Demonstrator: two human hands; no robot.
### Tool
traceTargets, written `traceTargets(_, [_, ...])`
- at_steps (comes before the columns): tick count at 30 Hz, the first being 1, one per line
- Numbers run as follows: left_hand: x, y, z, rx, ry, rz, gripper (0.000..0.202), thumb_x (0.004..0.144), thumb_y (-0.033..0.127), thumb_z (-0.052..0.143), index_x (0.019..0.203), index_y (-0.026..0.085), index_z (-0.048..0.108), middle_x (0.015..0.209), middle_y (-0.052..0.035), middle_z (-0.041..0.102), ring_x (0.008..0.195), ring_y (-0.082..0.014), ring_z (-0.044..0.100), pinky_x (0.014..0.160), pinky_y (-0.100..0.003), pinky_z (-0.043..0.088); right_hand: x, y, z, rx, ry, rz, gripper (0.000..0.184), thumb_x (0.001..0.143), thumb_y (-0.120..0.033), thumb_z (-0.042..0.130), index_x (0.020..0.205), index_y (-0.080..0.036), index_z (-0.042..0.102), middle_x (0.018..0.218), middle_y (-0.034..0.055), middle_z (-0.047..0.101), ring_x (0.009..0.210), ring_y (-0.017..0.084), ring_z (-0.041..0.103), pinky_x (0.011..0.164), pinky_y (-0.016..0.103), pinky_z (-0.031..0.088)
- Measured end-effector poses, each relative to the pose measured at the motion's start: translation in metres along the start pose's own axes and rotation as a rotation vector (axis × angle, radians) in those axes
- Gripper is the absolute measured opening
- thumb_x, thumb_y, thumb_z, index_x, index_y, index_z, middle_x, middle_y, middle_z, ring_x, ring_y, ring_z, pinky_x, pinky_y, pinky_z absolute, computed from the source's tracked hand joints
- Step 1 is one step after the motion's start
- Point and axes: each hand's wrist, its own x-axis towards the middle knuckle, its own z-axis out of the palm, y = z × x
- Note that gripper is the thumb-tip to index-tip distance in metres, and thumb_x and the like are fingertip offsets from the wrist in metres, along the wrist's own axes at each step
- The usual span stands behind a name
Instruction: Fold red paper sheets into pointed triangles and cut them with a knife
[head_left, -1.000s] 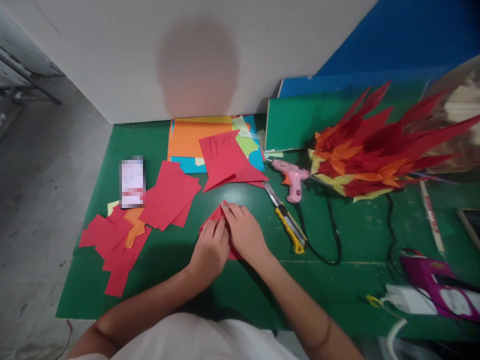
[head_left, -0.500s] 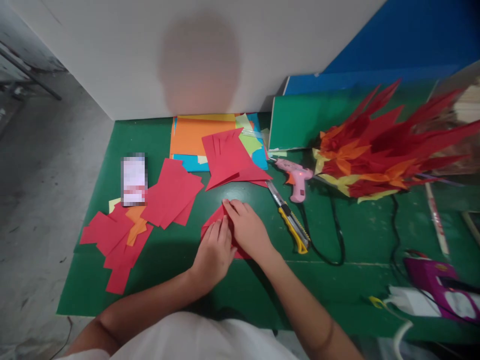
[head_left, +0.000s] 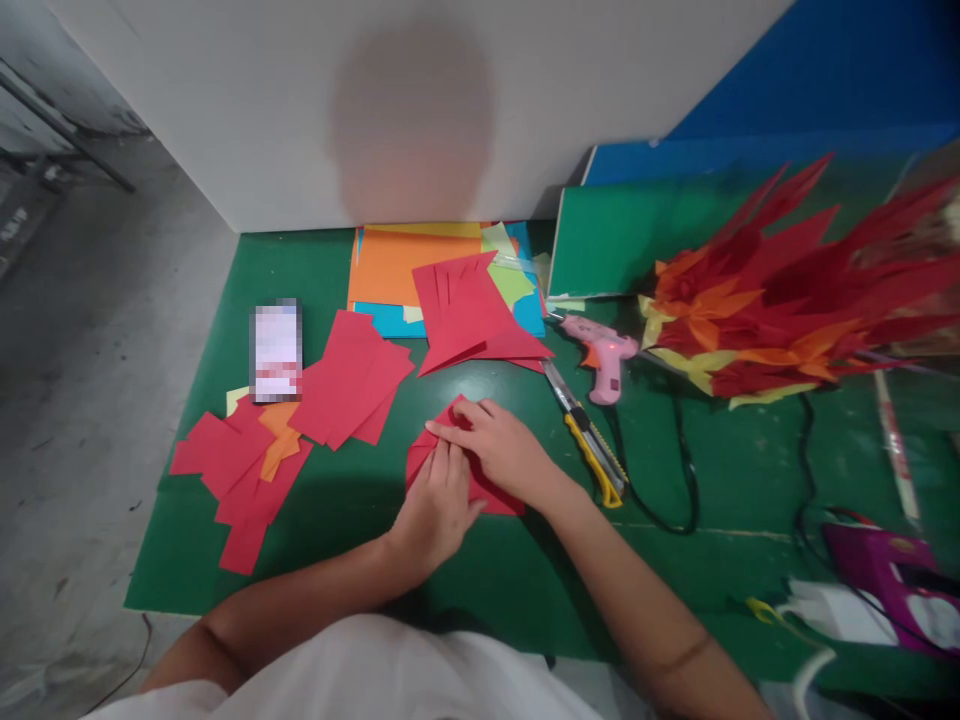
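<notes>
A folded sheet of red paper (head_left: 496, 492) lies on the green table in front of me. My left hand (head_left: 439, 505) rests on the sheet's left part, fingertips pressed together on the fold and thumb out to the right. From the other side, my right hand (head_left: 502, 445) is on the upper part of the same sheet, its index finger stretched left across the fold and the other fingers curled. Both hands meet at the fold, and they hide much of the paper. Beyond them lies a stack of cut red sheets (head_left: 461, 310).
Red paper pieces (head_left: 349, 385) and a phone (head_left: 276, 350) lie left. At right are a yellow utility knife (head_left: 592, 450), a pink glue gun (head_left: 604, 350) with black cord, and a red-orange paper flame bundle (head_left: 772, 310). A white board (head_left: 285, 120) stands behind.
My right index finger has moved left across the fold, and more of the red sheet shows at its top and lower right. The whole view has shifted slightly.
</notes>
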Motion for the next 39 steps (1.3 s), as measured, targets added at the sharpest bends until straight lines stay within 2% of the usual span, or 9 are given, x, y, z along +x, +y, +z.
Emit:
traceTargets(3, [-0.002, 0.002, 0.000, 0.053, -0.038, 0.018, 0.060, 0.096, 0.041, 0.043, 0.135, -0.005, 0.048, 0.140, -0.0246, 0.047, 0.132, -0.0339, 0.045, 0.111, -0.040, 0.038, 0.007, 0.005, -0.006, -0.005, -0.057, -0.082, 0.055, 0.086, -0.003, 0.043, 0.131, -0.032, 0.057, 0.100, 0.0082, 0.057, 0.082, 0.019, 0.044, 0.069, 0.031, 0.039])
traceTargets(7, [-0.004, 0.004, 0.005, 0.068, -0.020, 0.019, 0.053, 0.099, 0.039, 0.037, 0.135, 0.003, 0.050, 0.141, -0.0191, 0.049, 0.132, -0.0313, 0.046, 0.111, -0.039, 0.039, 0.014, 0.009, -0.012, -0.036, -0.095, -0.143, 0.056, 0.086, -0.002, 0.046, 0.130, -0.033, 0.057, 0.097, 0.0076, 0.056, 0.088, 0.020, 0.045, 0.066, 0.029, 0.038])
traceTargets(12, [-0.005, 0.007, 0.008, 0.085, -0.017, 0.031, 0.054, 0.099, 0.038, 0.038, 0.129, -0.003, 0.054, 0.131, -0.0234, 0.056, 0.124, -0.0328, 0.053, 0.107, -0.040, 0.042, 0.022, 0.004, -0.014, -0.084, -0.144, -0.252, 0.051, 0.090, -0.010, 0.048, 0.130, -0.040, 0.056, 0.094, 0.0067, 0.055, 0.081, 0.019, 0.043, 0.061, 0.028, 0.033])
traceTargets(19, [-0.005, 0.007, 0.007, 0.132, -0.002, 0.022, 0.056, 0.099, 0.039, 0.037, 0.129, -0.005, 0.053, 0.129, -0.0250, 0.057, 0.124, -0.0330, 0.054, 0.106, -0.040, 0.043, 0.025, -0.002, -0.011, -0.081, -0.143, -0.235, 0.045, 0.094, -0.014, 0.045, 0.126, -0.042, 0.059, 0.089, 0.0060, 0.053, 0.079, 0.019, 0.042, 0.060, 0.028, 0.032])
traceTargets(22, [-0.005, 0.006, 0.007, 0.156, 0.014, 0.028, 0.056, 0.100, 0.039, 0.034, 0.131, -0.003, 0.052, 0.134, -0.0238, 0.054, 0.126, -0.0320, 0.052, 0.108, -0.039, 0.041, 0.018, 0.003, -0.011, -0.064, -0.114, -0.175, 0.047, 0.091, -0.009, 0.047, 0.126, -0.038, 0.060, 0.090, 0.0063, 0.053, 0.082, 0.019, 0.043, 0.063, 0.029, 0.034])
traceTargets(28, [-0.004, 0.005, 0.007, 0.168, 0.077, 0.022, 0.061, 0.097, 0.043, 0.040, 0.137, -0.002, 0.045, 0.143, -0.0229, 0.045, 0.131, -0.0319, 0.046, 0.107, -0.037, 0.040, 0.005, 0.024, -0.014, -0.157, -0.005, 0.088, 0.059, 0.083, 0.002, 0.044, 0.126, -0.034, 0.062, 0.087, 0.0068, 0.051, 0.077, 0.020, 0.042, 0.062, 0.029, 0.032])
traceTargets(32, [-0.002, -0.006, 0.009, -0.003, 0.159, 0.011, 0.060, 0.092, 0.044, 0.049, 0.134, 0.001, 0.049, 0.140, -0.0249, 0.047, 0.116, -0.0328, 0.057, 0.096, -0.043, 0.048, -0.001, 0.029, -0.011, -0.156, 0.056, 0.169, 0.059, 0.083, 0.002, 0.040, 0.128, -0.030, 0.061, 0.090, 0.0078, 0.052, 0.080, 0.020, 0.045, 0.068, 0.031, 0.037])
traceTargets(35, [0.000, -0.017, 0.016, -0.176, 0.285, 0.039, 0.057, 0.090, 0.048, 0.050, 0.127, 0.005, 0.054, 0.132, -0.0238, 0.054, 0.111, -0.0342, 0.057, 0.099, -0.052, 0.043, -0.010, 0.024, -0.009, -0.088, 0.109, 0.175, 0.053, 0.090, -0.006, 0.037, 0.137, -0.025, 0.052, 0.100, 0.0102, 0.056, 0.084, 0.022, 0.049, 0.076, 0.035, 0.041])
traceTargets(39, [0.002, -0.025, 0.025, -0.341, 0.381, 0.056, 0.058, 0.090, 0.052, 0.047, 0.125, 0.006, 0.051, 0.126, -0.0223, 0.055, 0.127, -0.0362, 0.044, 0.104, -0.053, 0.039, -0.027, 0.015, -0.006, 0.094, 0.156, 0.183, 0.053, 0.094, -0.033, 0.047, 0.146, -0.025, 0.037, 0.111, 0.0106, 0.056, 0.097, 0.025, 0.052, 0.086, 0.040, 0.044])
